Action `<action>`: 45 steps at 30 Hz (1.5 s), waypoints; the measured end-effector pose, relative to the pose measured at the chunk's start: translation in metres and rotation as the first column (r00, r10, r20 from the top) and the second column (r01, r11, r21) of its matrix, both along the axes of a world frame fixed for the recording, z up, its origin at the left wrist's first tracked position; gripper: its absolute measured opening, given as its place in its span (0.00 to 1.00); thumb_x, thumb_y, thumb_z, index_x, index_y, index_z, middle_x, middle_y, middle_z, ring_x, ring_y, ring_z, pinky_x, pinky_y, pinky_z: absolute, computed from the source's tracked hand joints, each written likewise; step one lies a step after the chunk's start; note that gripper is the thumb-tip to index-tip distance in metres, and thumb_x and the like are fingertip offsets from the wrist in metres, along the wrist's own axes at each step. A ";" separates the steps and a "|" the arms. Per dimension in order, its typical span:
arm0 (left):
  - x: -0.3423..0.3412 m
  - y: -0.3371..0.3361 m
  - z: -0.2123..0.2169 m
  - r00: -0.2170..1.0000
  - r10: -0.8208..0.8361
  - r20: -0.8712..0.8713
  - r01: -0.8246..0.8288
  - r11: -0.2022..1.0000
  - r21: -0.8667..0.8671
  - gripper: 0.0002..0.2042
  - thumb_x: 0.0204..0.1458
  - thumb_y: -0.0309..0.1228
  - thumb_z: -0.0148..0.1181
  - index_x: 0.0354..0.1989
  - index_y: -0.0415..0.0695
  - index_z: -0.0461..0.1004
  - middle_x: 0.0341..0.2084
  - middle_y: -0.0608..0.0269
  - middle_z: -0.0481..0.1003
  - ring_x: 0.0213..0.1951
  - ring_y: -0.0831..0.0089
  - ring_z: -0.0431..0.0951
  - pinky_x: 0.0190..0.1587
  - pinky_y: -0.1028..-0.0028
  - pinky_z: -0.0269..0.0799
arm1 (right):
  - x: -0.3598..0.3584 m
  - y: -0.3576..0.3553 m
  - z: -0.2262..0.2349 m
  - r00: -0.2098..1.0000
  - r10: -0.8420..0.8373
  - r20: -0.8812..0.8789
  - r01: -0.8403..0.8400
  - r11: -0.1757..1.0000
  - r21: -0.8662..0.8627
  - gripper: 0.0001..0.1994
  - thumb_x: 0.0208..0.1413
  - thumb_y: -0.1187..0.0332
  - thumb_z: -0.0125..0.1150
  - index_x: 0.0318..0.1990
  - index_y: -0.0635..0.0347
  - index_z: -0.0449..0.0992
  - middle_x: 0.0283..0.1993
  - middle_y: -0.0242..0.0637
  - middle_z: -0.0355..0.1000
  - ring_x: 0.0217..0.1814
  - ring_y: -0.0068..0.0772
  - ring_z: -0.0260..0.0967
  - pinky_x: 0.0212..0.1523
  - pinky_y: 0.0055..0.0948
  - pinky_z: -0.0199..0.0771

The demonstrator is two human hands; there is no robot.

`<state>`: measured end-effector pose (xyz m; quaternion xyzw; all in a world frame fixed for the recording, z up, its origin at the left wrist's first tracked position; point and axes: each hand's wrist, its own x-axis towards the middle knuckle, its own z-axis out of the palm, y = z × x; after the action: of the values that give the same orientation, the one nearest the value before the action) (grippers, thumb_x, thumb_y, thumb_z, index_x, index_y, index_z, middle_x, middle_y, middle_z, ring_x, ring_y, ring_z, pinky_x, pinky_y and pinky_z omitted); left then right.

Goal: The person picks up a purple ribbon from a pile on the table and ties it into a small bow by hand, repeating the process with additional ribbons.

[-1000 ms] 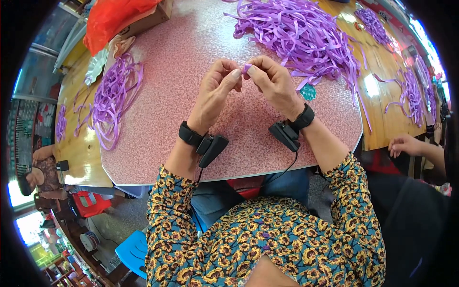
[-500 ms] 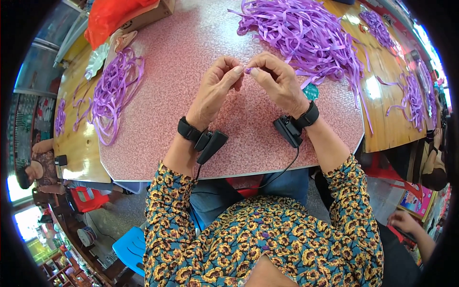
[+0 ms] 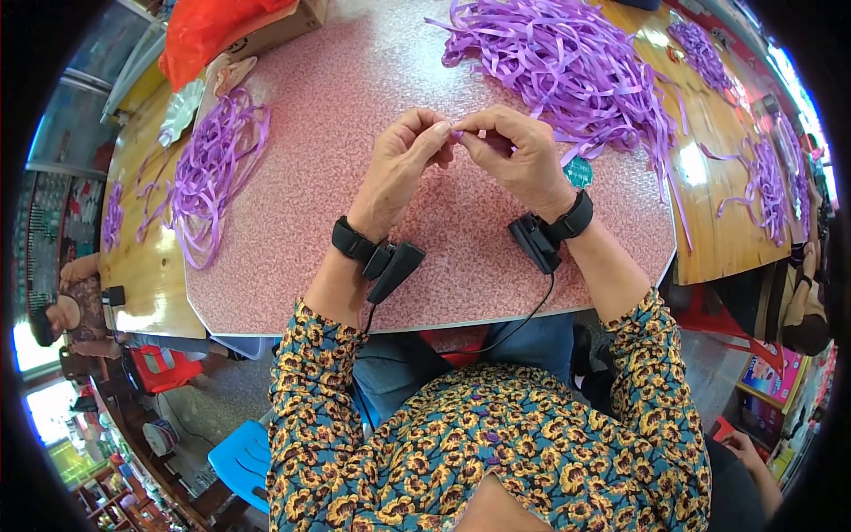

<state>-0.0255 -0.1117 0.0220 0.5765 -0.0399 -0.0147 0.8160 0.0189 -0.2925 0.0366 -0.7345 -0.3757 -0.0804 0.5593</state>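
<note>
A pink speckled table (image 3: 292, 266) w/ clipped corners fills the centre, set against a wooden table (image 3: 142, 275) on the left and another wooden top (image 3: 709, 222) on the right. A big heap of purple ribbon (image 3: 567, 62) is spread across the far right of the pink top, just beyond the right hand. A smaller ribbon bundle (image 3: 208, 168) is laid at the pink table's left edge, partly over onto the wood. More ribbon strands (image 3: 771, 168) are seen on the right wooden top. A red bag (image 3: 208, 27) is piled at the far left corner, on a cardboard box (image 3: 284, 27).

Both hands are raised over the middle of the pink table, fingertips brought together. The left hand (image 3: 403, 164) is closed, thumb and forefinger pinched on a short purple ribbon piece (image 3: 457, 135). The right hand (image 3: 519, 155) is closed too, pinched on the same piece from the other side; only a small bit of ribbon is seen between the fingertips. Black wrist straps w/ small black units (image 3: 394, 266) are worn on both wrists, cables trailing to the lap. A small teal tag (image 3: 578, 171) is seen on the table just beside the right wrist. A blue stool (image 3: 244, 461) is seen bottom left.
</note>
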 end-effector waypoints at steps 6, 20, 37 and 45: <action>-0.001 -0.001 0.003 1.000 -0.016 0.007 0.016 1.000 0.006 0.09 0.62 0.33 0.56 0.42 0.40 0.73 0.31 0.67 0.75 0.35 0.80 0.75 0.41 0.78 0.71 | 0.000 0.001 -0.006 0.975 0.005 -0.222 0.008 0.998 0.058 0.06 0.57 0.76 0.62 0.42 0.66 0.78 0.35 0.30 0.76 0.35 0.13 0.70 0.33 0.15 0.71; -0.003 -0.012 0.003 0.957 0.151 0.247 -0.234 0.907 0.350 0.06 0.60 0.26 0.57 0.40 0.36 0.73 0.31 0.64 0.75 0.35 0.78 0.77 0.40 0.78 0.73 | -0.005 0.004 0.001 0.985 -0.081 -0.149 0.085 0.996 0.021 0.04 0.57 0.76 0.62 0.39 0.65 0.77 0.32 0.29 0.75 0.32 0.14 0.68 0.32 0.16 0.70; -0.002 -0.018 0.001 0.839 0.210 0.501 -0.496 0.675 0.547 0.04 0.56 0.24 0.59 0.36 0.37 0.73 0.29 0.55 0.74 0.28 0.66 0.76 0.32 0.71 0.72 | 0.004 0.004 -0.009 0.861 0.128 -0.492 -0.060 0.987 0.152 0.08 0.60 0.68 0.62 0.41 0.63 0.77 0.35 0.23 0.72 0.36 0.12 0.64 0.34 0.15 0.65; -0.002 -0.018 -0.003 0.912 0.253 0.322 -0.398 0.728 0.558 0.06 0.58 0.26 0.57 0.37 0.36 0.72 0.30 0.56 0.75 0.30 0.70 0.77 0.32 0.73 0.73 | 0.008 0.002 -0.013 0.887 0.066 -0.457 -0.066 0.998 0.015 0.09 0.60 0.67 0.61 0.41 0.63 0.76 0.34 0.23 0.71 0.34 0.12 0.62 0.33 0.15 0.64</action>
<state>-0.0273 -0.1296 0.0188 0.8047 -0.0224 0.1825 0.5644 0.0271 -0.2902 0.0237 -0.7198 -0.2583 0.1139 0.6342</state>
